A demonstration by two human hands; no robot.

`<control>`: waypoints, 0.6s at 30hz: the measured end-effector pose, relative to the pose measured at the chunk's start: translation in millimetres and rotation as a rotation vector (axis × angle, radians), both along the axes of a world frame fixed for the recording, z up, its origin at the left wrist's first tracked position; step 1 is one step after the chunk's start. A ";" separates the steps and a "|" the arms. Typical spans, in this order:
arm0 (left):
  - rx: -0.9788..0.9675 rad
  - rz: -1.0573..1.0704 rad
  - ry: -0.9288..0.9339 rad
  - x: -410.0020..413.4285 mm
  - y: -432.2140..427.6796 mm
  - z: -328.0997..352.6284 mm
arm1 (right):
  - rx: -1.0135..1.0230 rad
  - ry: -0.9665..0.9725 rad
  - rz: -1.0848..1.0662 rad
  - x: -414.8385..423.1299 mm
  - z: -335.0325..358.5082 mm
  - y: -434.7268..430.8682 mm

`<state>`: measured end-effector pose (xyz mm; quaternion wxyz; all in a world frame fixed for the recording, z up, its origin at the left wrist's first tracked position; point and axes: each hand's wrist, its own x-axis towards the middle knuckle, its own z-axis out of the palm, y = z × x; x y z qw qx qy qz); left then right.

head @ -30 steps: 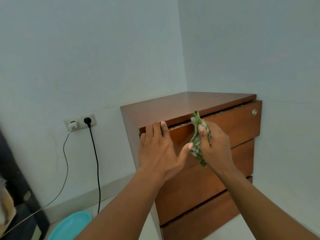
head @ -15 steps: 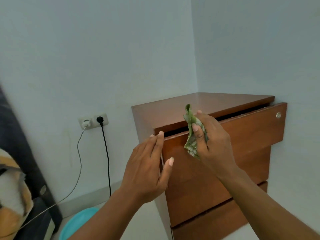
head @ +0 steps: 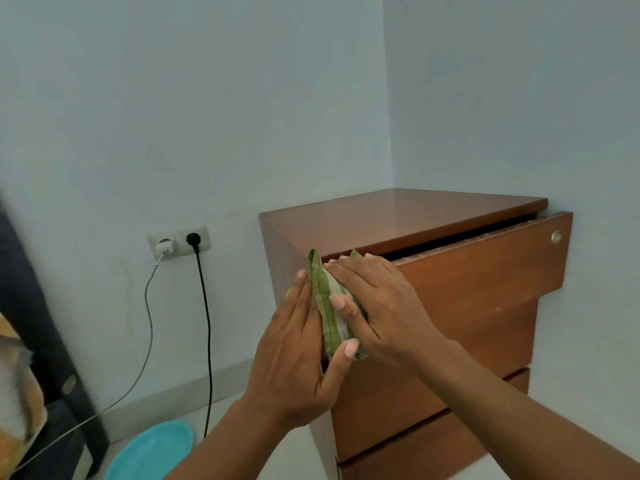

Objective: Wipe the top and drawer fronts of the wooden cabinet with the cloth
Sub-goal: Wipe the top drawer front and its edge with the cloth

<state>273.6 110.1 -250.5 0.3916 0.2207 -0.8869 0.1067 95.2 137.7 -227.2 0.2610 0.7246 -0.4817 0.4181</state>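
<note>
Green checked cloth (head: 327, 303), gripped by the curled right hand (head: 384, 306) and pressed by the straight-fingered left hand (head: 294, 362), was perhaps being refolded.

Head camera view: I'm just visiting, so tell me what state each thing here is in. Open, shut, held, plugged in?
Top drawer: open a little, dark gap under the cabinet top.
Middle drawer: shut.
Bottom drawer: shut.
Cloth: bunched, held at the top drawer's left corner.
Right hand: grips the cloth.
Left hand: fingers straight, against the cloth.
Black plug: plugged into the socket.
White charger: plugged in.
</note>
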 end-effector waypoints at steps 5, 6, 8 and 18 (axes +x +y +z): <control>-0.023 0.080 0.039 -10.4 0.9 0.9 | -0.180 0.030 -0.098 -10.8 -4.4 -6.3; -0.032 0.093 0.036 -12.6 0.3 2.6 | -0.207 0.031 -0.108 -13.6 -5.1 -7.4; -0.044 0.114 0.026 -17.0 -2.5 7.6 | -0.244 0.025 -0.114 -18.3 -7.0 -9.8; -0.067 0.157 0.016 -25.5 -9.5 15.8 | -0.278 0.054 -0.169 -44.4 -19.0 -17.7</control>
